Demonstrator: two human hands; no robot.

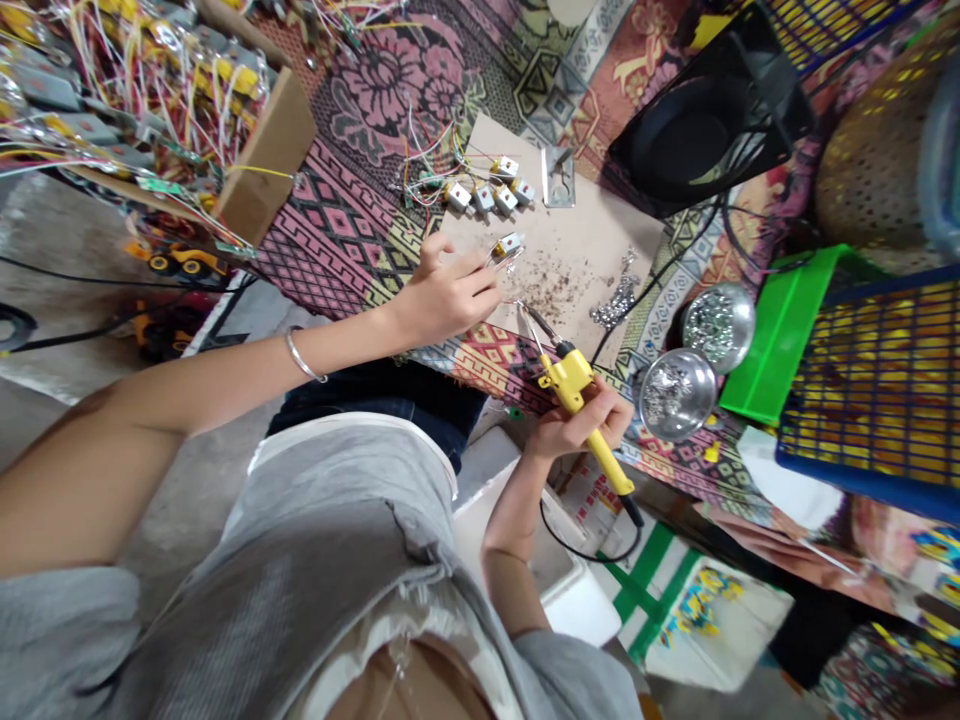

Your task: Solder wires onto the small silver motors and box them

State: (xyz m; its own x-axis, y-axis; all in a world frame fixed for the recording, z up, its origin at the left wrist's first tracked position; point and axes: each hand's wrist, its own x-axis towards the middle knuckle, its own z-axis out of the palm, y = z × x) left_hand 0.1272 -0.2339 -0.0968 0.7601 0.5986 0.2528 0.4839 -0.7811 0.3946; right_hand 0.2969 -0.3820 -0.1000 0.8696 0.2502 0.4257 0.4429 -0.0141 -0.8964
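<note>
Patterned woven mat [352, 240]: spread over the floor as the work surface, red and pink with flower and diamond figures; it runs from 11 o'clock down to 4 o'clock.
Blue and yellow plastic crate [877, 390]: at 3 o'clock, with a green plastic tray [780, 330] just beside it, closing off that side.
Black fan housing [705, 120]: at 1 o'clock, close to the board's far corner.
Brown cardboard box [266, 160]: at 10 o'clock, heaped with wired parts, within reach of the left arm.
Flat cardboard work board [592, 250]: lies at the centre, likely to shield the mat from heat; its middle is bare, speckled with scraps.
Two shiny metal bowls [697, 360]: at 3 o'clock near the iron, holding small bright bits.
Yellow-handled soldering iron [574, 385]: right hand [577, 425] wrapped closed around the grip, tip angled up toward 11 o'clock at the part.
Small white and yellow wired motor [508, 246]: left hand [450, 295] pinches its wires at the board's near edge, steadying it for the tip.
Row of finished motors [487, 190]: at 12 o'clock, set clear of the iron.
</note>
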